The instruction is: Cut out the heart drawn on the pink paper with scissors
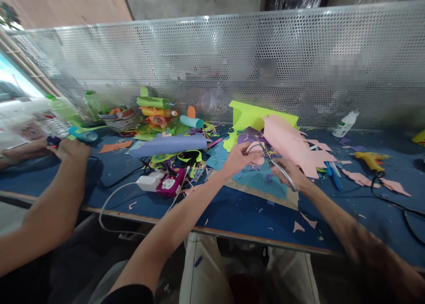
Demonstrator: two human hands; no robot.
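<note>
Near the middle of the blue table, my left hand (241, 157) pinches a small pink paper piece (255, 150) with a dark curved line on it. My right hand (291, 174) grips a pair of metal scissors (282, 170), whose blades reach to the right edge of that piece. Behind my right hand lies a large pink sheet (287, 142) with jagged edges, leaning over a yellow-green sheet (247, 114). Blue paper (262, 186) and a brown board (288, 200) lie beneath my hands.
At the left, another person's hands (71, 149) hold a light-blue roll (83, 134). A magenta power box (171, 182) with a white adapter (149, 182) stands left of centre. A yellow glue gun (370, 160) and white bottle (345, 124) are at right. Perforated metal (199, 60) borders the back.
</note>
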